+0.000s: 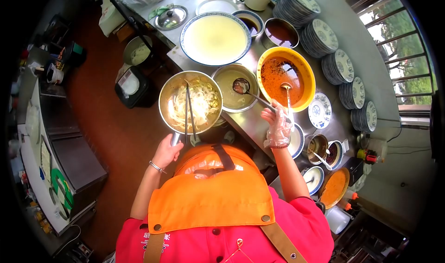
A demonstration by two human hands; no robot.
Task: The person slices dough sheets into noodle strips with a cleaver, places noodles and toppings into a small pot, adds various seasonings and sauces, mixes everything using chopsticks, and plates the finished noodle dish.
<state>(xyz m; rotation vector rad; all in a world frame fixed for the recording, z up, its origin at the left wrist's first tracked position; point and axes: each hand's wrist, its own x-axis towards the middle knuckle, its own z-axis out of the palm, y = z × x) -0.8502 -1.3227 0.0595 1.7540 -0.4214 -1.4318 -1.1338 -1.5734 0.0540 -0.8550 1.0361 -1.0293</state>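
Observation:
My left hand (168, 151) is bare and closed around the handle of a metal pan (163, 96). The pan holds pale noodles (197, 105) with some yellowish bits. A pair of dark chopsticks (190, 110) rests in it, pointing toward me. My right hand (279, 126), in a clear plastic glove, grips the handle of a ladle (241, 85). The ladle's bowl sits over a metal pot (222, 75) of cloudy liquid, right beside the pan. Close to my right hand, a spoon (287, 86) stands in a yellow bowl (311, 84) of red, oily sauce.
Behind the pot is a large blue-rimmed bowl (183, 40) of pale yellow liquid. Stacks of plates (324, 36) line the counter's right side. Nearer me are a small metal pot (317, 145), an orange-filled bowl (334, 188) and other bowls. A black bin (136, 89) stands on the floor.

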